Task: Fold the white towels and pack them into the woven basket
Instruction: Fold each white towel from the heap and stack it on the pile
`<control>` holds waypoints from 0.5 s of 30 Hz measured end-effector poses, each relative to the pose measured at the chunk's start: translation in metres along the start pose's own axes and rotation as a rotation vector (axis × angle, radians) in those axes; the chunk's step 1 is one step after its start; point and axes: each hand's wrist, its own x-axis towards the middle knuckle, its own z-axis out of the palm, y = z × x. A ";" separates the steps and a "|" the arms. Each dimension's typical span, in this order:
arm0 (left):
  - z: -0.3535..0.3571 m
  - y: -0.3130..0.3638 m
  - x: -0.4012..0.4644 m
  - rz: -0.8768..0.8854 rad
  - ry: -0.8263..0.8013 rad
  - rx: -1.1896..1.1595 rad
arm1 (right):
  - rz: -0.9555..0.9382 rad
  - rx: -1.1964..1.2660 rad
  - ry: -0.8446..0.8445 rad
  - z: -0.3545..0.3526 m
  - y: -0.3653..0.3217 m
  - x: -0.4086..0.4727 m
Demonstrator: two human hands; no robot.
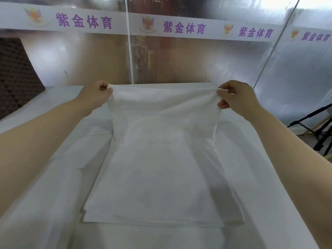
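A white towel (161, 159) is held up by its far corners: one is pinched by the left hand (95, 95), the other by the right hand (235, 97). Its near end is laid flat on the white-covered table (53, 159). The wall banner (84, 20) is printed repeatedly in purple: "紫金体育".

A white-covered table (53, 177) carries a white towel (161, 177), its near part lying flat, far edge lifted.
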 end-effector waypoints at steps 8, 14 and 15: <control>-0.029 -0.005 -0.106 -0.013 -0.302 0.190 | 0.098 0.178 -0.186 -0.006 0.020 -0.102; -0.020 -0.024 -0.171 0.135 -0.466 0.719 | 0.179 0.217 -0.365 -0.002 0.056 -0.185; -0.015 -0.028 -0.182 0.121 -0.479 0.736 | 0.199 0.240 -0.382 0.000 0.064 -0.200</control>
